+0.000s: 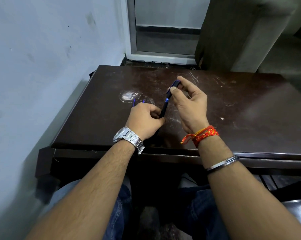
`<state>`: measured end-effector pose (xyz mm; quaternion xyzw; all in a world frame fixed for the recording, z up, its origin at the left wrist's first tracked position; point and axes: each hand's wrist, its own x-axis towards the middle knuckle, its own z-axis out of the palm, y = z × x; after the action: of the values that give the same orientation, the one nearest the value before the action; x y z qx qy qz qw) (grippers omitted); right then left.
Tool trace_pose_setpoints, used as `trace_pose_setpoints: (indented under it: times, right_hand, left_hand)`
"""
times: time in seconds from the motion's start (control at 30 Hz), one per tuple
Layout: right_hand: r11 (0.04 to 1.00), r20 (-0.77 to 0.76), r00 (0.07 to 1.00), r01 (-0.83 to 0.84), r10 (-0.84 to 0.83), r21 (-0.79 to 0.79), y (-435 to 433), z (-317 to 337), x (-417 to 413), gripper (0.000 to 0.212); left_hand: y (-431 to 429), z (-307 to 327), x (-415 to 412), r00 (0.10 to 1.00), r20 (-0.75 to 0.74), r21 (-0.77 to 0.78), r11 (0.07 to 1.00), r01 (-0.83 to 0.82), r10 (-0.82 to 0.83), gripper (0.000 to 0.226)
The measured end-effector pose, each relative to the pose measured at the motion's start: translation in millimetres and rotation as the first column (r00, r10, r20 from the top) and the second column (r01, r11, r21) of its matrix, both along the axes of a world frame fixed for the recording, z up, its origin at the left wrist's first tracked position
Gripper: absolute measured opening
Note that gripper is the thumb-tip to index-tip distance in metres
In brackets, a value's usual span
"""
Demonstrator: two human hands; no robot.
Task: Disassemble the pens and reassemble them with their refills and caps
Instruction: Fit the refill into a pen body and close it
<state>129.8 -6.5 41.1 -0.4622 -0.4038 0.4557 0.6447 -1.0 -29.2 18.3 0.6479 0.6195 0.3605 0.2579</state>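
Note:
A dark blue pen [165, 108] stands tilted above the dark wooden table [241, 110]. My left hand [144, 121] grips the pen's lower barrel. My right hand [189, 103] pinches its cap [173, 86] at the upper end between thumb and fingers. A bright blue band shows where cap and barrel meet. Two blue tips of other pen parts [134, 102] stick out on the table just beyond my left hand; the rest of them is hidden behind it.
A pale wall runs along the table's left side. Behind the table stand a metal-framed door [163, 32] and a dark curtain [232, 32]. A whitish round stain [128, 97] marks the table near the blue tips.

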Motion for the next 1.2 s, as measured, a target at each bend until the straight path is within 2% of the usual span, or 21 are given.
trace_pose_setpoints:
  times: [0.13,0.23,0.3,0.4,0.47,0.6,0.77,0.87,0.97,1.1,1.2]
  right_hand:
    - [0.998,0.142,0.988,-0.067,0.065,0.01,1.6,-6.6,2.0,0.031]
    - [0.989,0.286,0.949,-0.147,0.135,0.022,3.1,-12.8,2.5,0.034]
    - [0.968,0.382,0.896,-0.251,0.227,0.011,2.8,-17.2,2.9,0.048]
    - [0.92,0.511,0.772,-0.374,0.378,-0.116,-0.1,-22.5,3.3,0.07]
    - [0.909,0.493,0.771,-0.401,0.402,-0.115,-2.1,-22.2,3.8,0.072]
    - [0.958,0.5,0.831,-0.287,0.243,0.011,-3.3,-15.1,5.9,0.073]
    - [0.963,0.427,0.87,-0.27,0.247,-0.007,-3.9,-15.5,9.2,0.079]
    - [0.955,0.551,0.795,-0.297,0.255,-0.012,-5.0,-16.5,12.4,0.096]
    - [0.948,0.57,0.782,-0.317,0.252,0.014,-3.8,-13.1,15.0,0.095]
    - [0.94,0.573,0.77,-0.34,0.28,-0.003,-1.8,-8.2,18.7,0.086]
    - [0.939,0.575,0.761,-0.34,0.3,-0.04,-0.8,-9.5,21.5,0.083]
  left_hand:
    - [0.6,-0.5,-1.5,1.0,0.013,0.022,1.0,-0.013,0.012,0.008]
    - [0.5,1.1,-1.5,0.999,0.028,0.051,0.998,-0.03,0.029,0.011]
    - [0.4,2.6,-0.6,0.996,0.066,0.096,0.993,-0.063,0.057,0.018]
    - [-0.7,1.8,-1.0,0.984,0.139,0.128,0.983,-0.132,0.114,0.038]
    - [-2.2,1.7,-0.9,0.981,0.141,0.147,0.977,-0.157,0.137,0.043]
    - [-1.6,4.8,1.0,0.962,0.218,0.119,0.974,-0.191,0.162,0.04]
    - [-0.2,1.4,-1.8,0.993,0.094,-0.011,0.997,-0.073,0.074,0.029]
    - [-1.2,0.5,-0.1,0.995,0.078,0.044,0.997,-0.069,0.065,0.061]
    - [-2.5,-1.2,1.4,0.995,0.096,0.041,0.998,-0.043,0.039,0.084]
    - [-7.6,-3.2,9.7,0.998,0.059,0.027,0.999,-0.027,0.026,0.094]
    - [-10.2,-5.5,14.5,0.996,0.087,-0.004,1.0,-0.018,0.018,0.096]
